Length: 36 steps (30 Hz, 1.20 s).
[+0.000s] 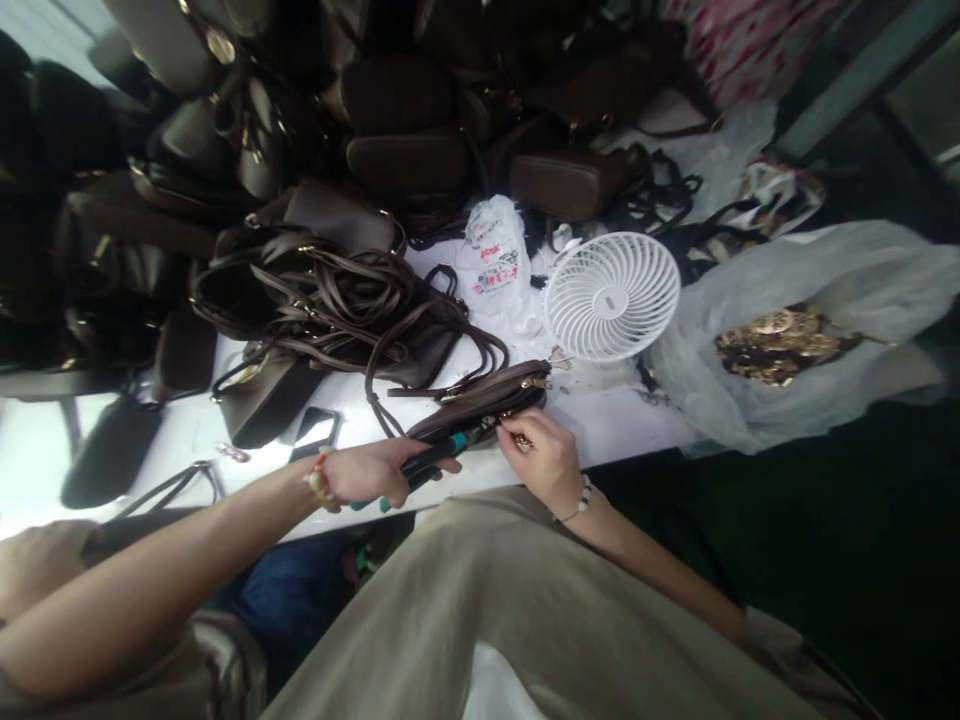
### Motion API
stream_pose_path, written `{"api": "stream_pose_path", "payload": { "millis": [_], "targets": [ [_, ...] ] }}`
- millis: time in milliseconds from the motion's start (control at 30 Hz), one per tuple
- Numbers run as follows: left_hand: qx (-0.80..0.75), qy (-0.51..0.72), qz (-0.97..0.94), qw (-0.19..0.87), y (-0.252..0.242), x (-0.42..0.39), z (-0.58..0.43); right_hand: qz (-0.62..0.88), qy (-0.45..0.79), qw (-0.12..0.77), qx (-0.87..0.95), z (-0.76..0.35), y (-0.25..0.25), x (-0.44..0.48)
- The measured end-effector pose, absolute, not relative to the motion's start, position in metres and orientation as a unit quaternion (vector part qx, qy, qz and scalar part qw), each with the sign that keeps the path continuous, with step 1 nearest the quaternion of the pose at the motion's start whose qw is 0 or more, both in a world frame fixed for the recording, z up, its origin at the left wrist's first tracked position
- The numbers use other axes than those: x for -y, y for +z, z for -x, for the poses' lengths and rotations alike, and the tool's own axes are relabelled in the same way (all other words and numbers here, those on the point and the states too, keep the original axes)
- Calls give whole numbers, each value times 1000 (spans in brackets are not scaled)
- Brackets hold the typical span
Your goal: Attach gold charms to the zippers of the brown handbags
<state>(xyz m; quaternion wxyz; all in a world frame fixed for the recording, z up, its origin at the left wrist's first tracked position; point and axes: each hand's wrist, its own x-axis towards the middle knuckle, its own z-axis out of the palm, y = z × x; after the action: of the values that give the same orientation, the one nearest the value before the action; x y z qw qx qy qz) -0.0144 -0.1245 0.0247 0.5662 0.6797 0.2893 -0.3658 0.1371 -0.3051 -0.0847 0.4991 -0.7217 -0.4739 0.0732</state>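
My left hand (375, 474) is closed around the dark handles of a pair of pliers (429, 459) with teal parts. The tool's nose points right, toward gold hardware on a dark brown bag (480, 392) at the table's front edge. At that same spot my right hand (546, 458) pinches a small gold-coloured metal piece (523, 441), close to the plier tips. Whether the jaws touch the metal is too small to tell. A gold zipper pull (535, 383) shows on the bag's upper right end.
A white fan (612, 298) stands behind the bag. On the right, a clear plastic bag (720, 415) holds gold metal pieces (780, 345). Brown straps (352, 290) and bags (409, 160) are piled behind and left. A phone (316, 430) lies nearby. Another person's hand (41, 565) appears far left.
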Motion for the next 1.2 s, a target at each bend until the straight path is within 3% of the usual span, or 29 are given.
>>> {"api": "stream_pose_path", "payload": {
  "millis": [200,367,567,933,1200],
  "targets": [
    [-295,-362,-639,611,23,120,26,729,62,459,504,-142,-82,307],
    [-280,-360,-735,502,28,132,19,736,26,391,552,-140,-79,309],
    [-275,-351,-794,413,30,145,3,731,28,390,560,-139,-80,312],
    [-300,-287,-588,694,22,159,26,693,0,469,547,-138,-60,313],
    [-348,-227,-543,730,18,173,41,678,25,436,592,-135,-48,312]
  ]
}}
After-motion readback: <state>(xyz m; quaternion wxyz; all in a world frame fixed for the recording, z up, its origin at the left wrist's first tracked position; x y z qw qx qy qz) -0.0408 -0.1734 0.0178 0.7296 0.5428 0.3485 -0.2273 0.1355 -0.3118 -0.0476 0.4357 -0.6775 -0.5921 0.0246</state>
